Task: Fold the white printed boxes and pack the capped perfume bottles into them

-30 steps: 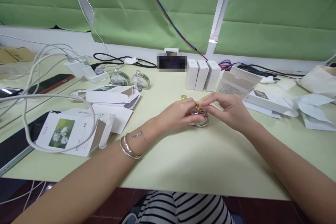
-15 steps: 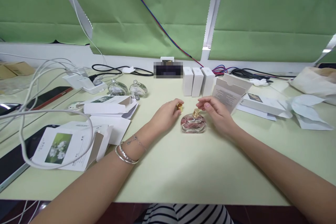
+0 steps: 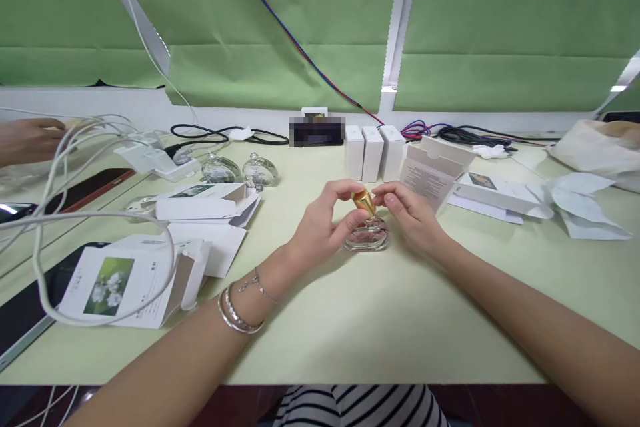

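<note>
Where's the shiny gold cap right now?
In the head view, the gold cap is a little right of the middle, pinched by the left hand at the top of the pinkish bottle, beside the right hand's fingertips.

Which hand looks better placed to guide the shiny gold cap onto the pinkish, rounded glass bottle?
Probably the left hand: it pinches the shiny gold cap over the pinkish, rounded glass bottle. The right hand is close beside the cap but shows no clear grip.
</note>
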The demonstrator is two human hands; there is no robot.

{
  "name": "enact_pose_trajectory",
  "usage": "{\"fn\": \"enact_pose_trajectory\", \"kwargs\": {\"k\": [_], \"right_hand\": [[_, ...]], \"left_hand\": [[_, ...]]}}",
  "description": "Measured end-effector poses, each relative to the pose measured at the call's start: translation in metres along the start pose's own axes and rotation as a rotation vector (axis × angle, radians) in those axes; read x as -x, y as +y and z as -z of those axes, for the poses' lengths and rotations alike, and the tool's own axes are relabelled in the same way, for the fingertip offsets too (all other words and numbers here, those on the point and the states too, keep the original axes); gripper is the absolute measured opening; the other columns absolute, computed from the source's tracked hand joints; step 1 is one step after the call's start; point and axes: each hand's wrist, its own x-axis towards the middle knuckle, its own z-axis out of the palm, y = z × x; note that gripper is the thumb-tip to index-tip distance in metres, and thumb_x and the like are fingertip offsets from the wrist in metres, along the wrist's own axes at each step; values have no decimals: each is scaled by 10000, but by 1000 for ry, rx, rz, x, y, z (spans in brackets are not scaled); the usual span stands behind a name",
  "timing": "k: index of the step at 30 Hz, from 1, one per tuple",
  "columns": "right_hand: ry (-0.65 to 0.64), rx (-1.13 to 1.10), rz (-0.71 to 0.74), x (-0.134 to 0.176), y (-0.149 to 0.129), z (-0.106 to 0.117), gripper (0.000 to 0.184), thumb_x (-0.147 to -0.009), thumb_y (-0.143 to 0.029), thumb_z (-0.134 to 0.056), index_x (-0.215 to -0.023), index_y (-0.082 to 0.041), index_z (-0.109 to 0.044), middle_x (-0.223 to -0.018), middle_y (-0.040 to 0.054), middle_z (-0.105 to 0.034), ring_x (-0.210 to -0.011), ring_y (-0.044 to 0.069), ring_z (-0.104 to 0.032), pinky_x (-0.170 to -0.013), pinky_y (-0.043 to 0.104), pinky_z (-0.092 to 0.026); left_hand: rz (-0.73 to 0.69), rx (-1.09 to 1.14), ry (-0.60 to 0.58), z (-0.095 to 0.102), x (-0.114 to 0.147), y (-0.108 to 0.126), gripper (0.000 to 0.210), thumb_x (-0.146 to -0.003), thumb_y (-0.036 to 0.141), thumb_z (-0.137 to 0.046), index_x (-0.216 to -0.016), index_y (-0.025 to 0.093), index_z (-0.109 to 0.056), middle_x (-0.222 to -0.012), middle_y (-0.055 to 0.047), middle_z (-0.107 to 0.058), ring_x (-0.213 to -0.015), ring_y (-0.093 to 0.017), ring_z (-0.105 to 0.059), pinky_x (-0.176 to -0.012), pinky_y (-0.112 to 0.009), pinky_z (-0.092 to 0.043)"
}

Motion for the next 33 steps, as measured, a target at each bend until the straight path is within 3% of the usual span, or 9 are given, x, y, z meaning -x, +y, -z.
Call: {"fn": "enact_pose_trajectory", "kwargs": {"k": [4, 7, 10, 12, 18, 21, 25, 30, 33], "right_hand": [[16, 13, 34, 1, -2, 0, 302, -950, -400, -332, -998, -222, -570, -889, 47, -674, -856, 188, -631, -754, 346, -477], [58, -32, 206, 2, -4, 0, 275, -951, -368, -338, -1116, -233, -512, -937, 57, -643, -857, 179, -620, -754, 349, -502], [37, -47, 512, 2, -8, 1, 383, -906, -321, -443, -1280, -261, -387, -1074, 80, -583, -953, 193, -584, -815, 381, -506], [-39, -11, 623, 3, -10, 1, 492, -852, -285, -531, -1313, -274, -358, -1139, 91, -551, -1030, 216, -555, -839, 396, -503], [-232, 83, 477, 7, -7, 0, 745, -786, -183, -598, -1409, -305, -208, -1206, 85, -565, -938, 206, -627, -759, 357, -550], [-246, 66, 420, 7, -3, -1, 770, -791, -169, -589, -1420, -322, -172, -1213, 84, -565, -945, 214, -634, -761, 373, -553], [-230, -15, 409, 6, 1, -2, 712, -788, -185, -617, -1372, -357, -249, -1246, 71, -533, -979, 213, -615, -812, 399, -537], [-255, -52, 348, 5, 0, -2, 665, -794, -174, -613, -1346, -358, -292, -1118, 44, -569, -900, 186, -607, -821, 399, -527], [-258, -85, 328, 5, -1, -1, 657, -789, -168, -620, -1333, -371, -314, -1175, 41, -546, -900, 175, -604, -837, 390, -521]], "left_hand": [[-50, -45, -107, 0, 0, 2, 234, -891, 223, -541, -1116, 224, -476, -1047, -53, -623, -965, -157, -617, -826, -290, -502], [-17, -11, -176, -1, 1, -2, 368, -861, 235, -585, -1193, 252, -427, -1151, -75, -580, -980, -172, -611, -799, -299, -513], [-4, 86, -339, -4, 5, -8, 735, -805, 226, -649, -1355, 295, -166, -1200, -111, -533, -902, -172, -628, -743, -314, -528], [54, 178, -454, -6, 7, -10, 873, -824, 198, -614, -1386, 298, 47, -1113, -99, -572, -851, -157, -639, -732, -315, -530], [336, 241, -536, -5, 9, -7, 932, -841, 256, -590, -1395, 240, 159, -1076, -121, -600, -953, -205, -638, -817, -385, -503], [345, 227, -543, -4, 7, -7, 949, -828, 222, -590, -1397, 215, 169, -1073, -128, -607, -951, -205, -632, -828, -393, -491], [343, 229, -542, -3, 6, -8, 963, -818, 195, -594, -1398, 231, 174, -1095, -121, -611, -979, -201, -617, -846, -392, -480], [375, 208, -547, -3, 7, -8, 958, -820, 208, -594, -1406, 216, 163, -1098, -145, -606, -898, -192, -638, -813, -388, -493], [377, 204, -540, -3, 8, -9, 949, -819, 225, -601, -1415, 230, 137, -1131, -161, -589, -888, -198, -642, -786, -383, -499]]}}
